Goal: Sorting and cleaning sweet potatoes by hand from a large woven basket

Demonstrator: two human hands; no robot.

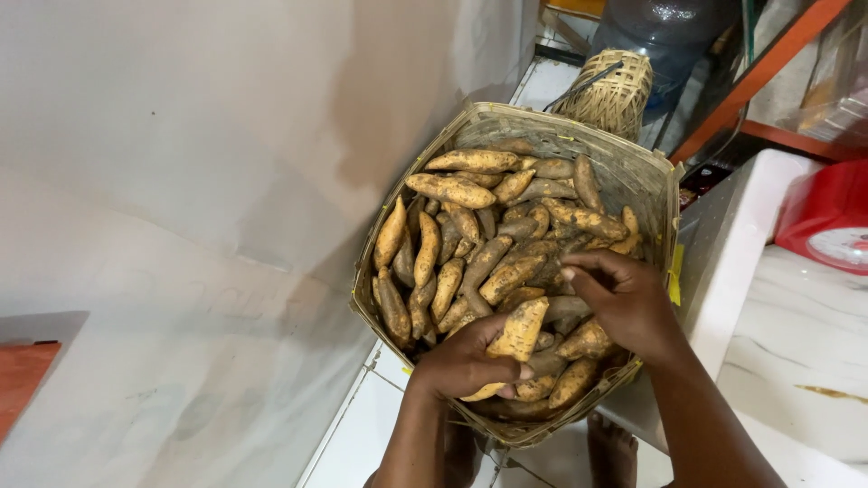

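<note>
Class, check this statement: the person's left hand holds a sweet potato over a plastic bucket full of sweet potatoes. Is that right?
Not quite. The head view shows the left hand holding a sweet potato over a woven basket, not a plastic bucket; the basket is full of sweet potatoes.

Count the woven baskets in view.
2. A large square woven basket full of sweet potatoes sits on the floor beneath both hands; a smaller round woven basket stands just behind it. Others may be hidden.
</note>
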